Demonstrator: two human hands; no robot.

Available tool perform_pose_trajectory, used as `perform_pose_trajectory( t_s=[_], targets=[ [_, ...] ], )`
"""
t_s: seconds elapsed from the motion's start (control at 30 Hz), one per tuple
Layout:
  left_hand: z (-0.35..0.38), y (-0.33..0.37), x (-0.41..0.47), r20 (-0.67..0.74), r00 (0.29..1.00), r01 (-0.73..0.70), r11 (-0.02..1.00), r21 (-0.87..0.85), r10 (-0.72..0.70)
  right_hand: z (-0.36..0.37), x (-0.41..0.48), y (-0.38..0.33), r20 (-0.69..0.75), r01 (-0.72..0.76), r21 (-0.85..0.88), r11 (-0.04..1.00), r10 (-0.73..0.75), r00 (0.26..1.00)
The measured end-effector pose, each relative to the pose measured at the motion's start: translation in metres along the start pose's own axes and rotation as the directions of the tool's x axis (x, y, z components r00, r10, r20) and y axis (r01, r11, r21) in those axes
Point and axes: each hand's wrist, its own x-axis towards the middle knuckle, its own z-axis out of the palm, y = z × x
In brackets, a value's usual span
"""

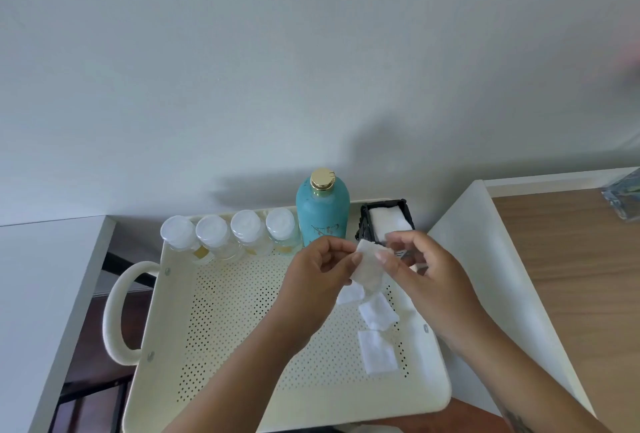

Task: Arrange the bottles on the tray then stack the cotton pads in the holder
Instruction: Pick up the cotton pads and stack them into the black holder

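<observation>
A cream perforated tray [221, 321] holds several small clear bottles with white caps [213, 235] in a row along its far edge. A tall teal bottle with a gold cap [322, 211] stands to their right. At the far right corner sits a black holder [384, 221] with white cotton pads inside. My left hand [318, 276] and my right hand [422, 273] pinch one white cotton pad [367, 266] between them, just in front of the holder. Three loose pads [377, 351] lie on the tray floor below my hands.
The tray has a looped handle [116, 311] on its left side. A white surface [34, 294] lies to the left. A white panel and a wooden surface [571, 276] lie to the right. A pale wall stands behind.
</observation>
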Motion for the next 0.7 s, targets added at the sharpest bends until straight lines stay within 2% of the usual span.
perform_pose_trajectory(
  t_s=[0.07,0.13,0.23,0.3,0.4,0.53,0.6,0.7],
  targets=[
    [0.003,0.002,0.000,0.015,1.000,0.004,1.000,-0.021,-0.003,-0.002,0.000,-0.003,0.132,-0.124,0.145,0.982,0.105,0.986],
    [0.006,0.002,0.001,0.027,0.999,0.025,0.997,-0.072,-0.023,-0.003,0.002,-0.002,0.174,-0.174,0.242,0.955,0.134,0.976],
    [0.010,0.000,0.002,0.012,0.997,0.080,0.977,-0.197,-0.080,-0.005,0.006,0.001,0.143,-0.171,0.196,0.966,0.145,0.979],
    [0.009,-0.005,0.003,-0.057,0.991,0.106,0.973,-0.203,-0.120,-0.009,0.016,0.002,0.073,-0.119,0.101,0.988,0.112,0.991],
    [0.007,-0.023,0.000,-0.153,0.973,0.169,0.985,-0.043,-0.174,-0.020,0.041,0.003,-0.021,-0.018,-0.057,0.998,0.017,1.000],
    [0.007,-0.054,-0.010,-0.135,0.972,0.221,0.936,0.274,-0.190,-0.028,0.071,0.002,-0.003,0.033,-0.197,0.980,-0.034,0.999],
    [0.008,-0.069,-0.014,-0.088,0.981,0.193,0.890,0.412,-0.172,-0.028,0.081,0.003,0.033,0.054,-0.283,0.958,-0.047,0.998],
    [0.011,-0.089,-0.019,0.004,0.995,0.078,0.809,0.583,-0.099,-0.027,0.089,0.006,0.108,0.090,-0.378,0.921,-0.053,0.993]
  ],
)
